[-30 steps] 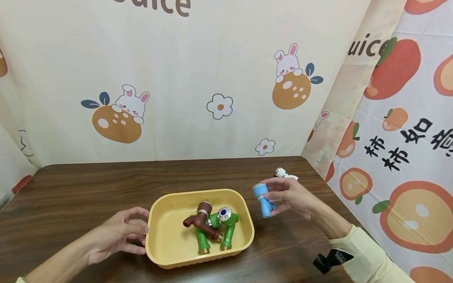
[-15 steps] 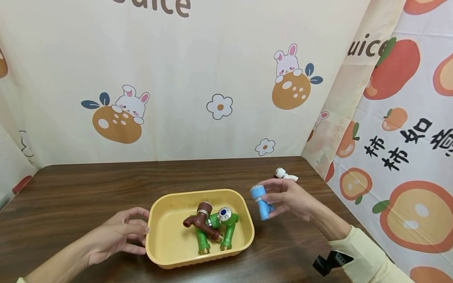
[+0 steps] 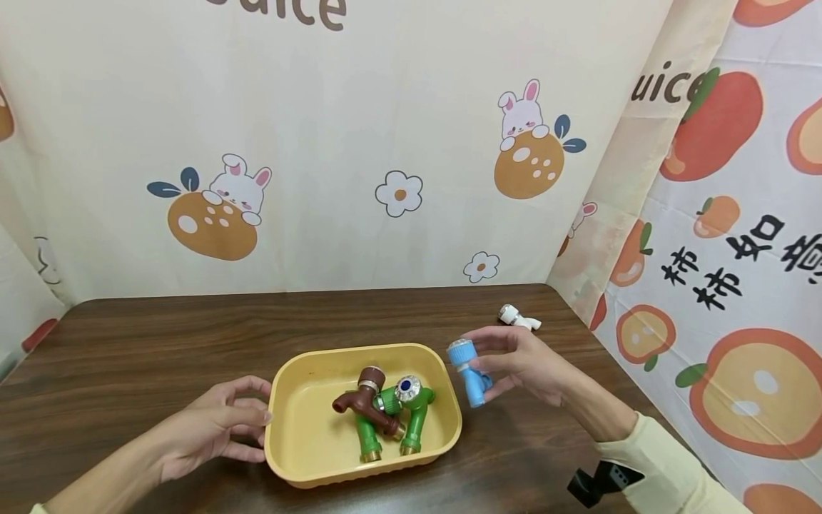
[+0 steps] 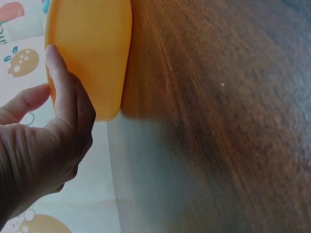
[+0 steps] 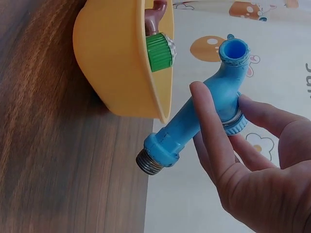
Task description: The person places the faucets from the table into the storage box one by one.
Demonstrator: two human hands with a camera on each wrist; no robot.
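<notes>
Right hand (image 3: pixel 523 364): holds the blue tap (image 3: pixel 467 373) in the air, thumb across the front of the barrel, fingers curled round the back near the ribbed collar. Tap sits just off the hand's left side, over the table (image 3: pixel 148 343), close beside the right rim of the yellow tray (image 3: pixel 449 400) but not yet above its inside. In the right wrist view the blue tap (image 5: pixel 194 116) lies tilted, metal threaded end lowest, open spout mouth highest; thumb (image 5: pixel 214 136) pressed along the body.

Left hand (image 3: pixel 215 425): loosely curved, fingertips against the tray's left wall; wrist view shows the thumb (image 4: pixel 60 82) touching the tray's outer side (image 4: pixel 92 53). It grips nothing.

In the tray, to the left of the right hand: 1 brown tap (image 3: pixel 362 400) lying across 2 green taps (image 3: pixel 392 421), all touching. Behind the right hand, well apart, 1 white tap (image 3: pixel 516 318) on the table near the curtain.

Handling judgement: blue tap looks like rigid moulded plastic with a small metal thread, so probably light, stiff, not fragile. Smooth barrel may be a little slippery; ribbed collar and the bend give better purchase. Best hold appears to be mid-barrel just below the collar, as now, leaving the threaded end free. Odd shape means it could roll or tip against the other taps when set down.
</notes>
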